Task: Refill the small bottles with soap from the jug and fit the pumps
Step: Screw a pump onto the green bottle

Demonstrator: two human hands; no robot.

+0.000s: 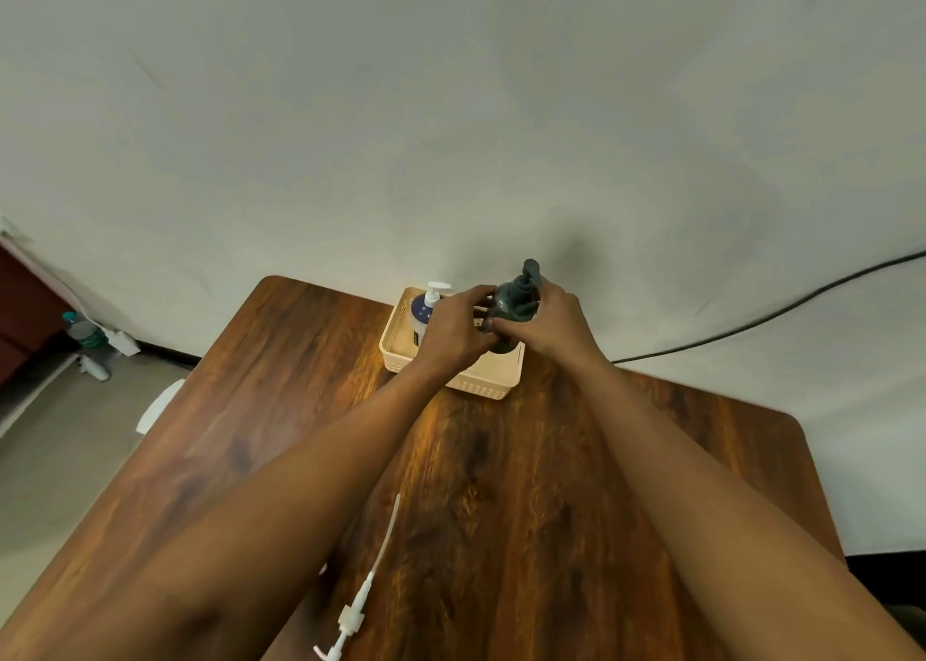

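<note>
The dark green bottle (516, 304) is small and round-shouldered, with a glossy surface, and a dark pump (530, 269) of the same colour sits on its neck, the head pointing up and away from the person. The bottle is upright and held in the air over the cream basket (481, 385), which stands at the far edge of the tabletop (551, 485), close to the wall. Both arms are stretched forward, and the 2 hands meet around the bottle. The left hand (453, 332) comes from the left, its fingers curled round the left side and the lower part of the bottle. The right hand (556, 325) wraps the right side, its fingers also curled against the body below the pump, and the thumbs nearly touch in front. Inside the basket, at its left end, a blue and white pump bottle (423, 310) stands upright. A loose white pump (361, 595) with a long thin tube lies flat on the tabletop near the near edge, between the 2 forearms. A black cable (776, 310) runs along the wall on the right.
</note>
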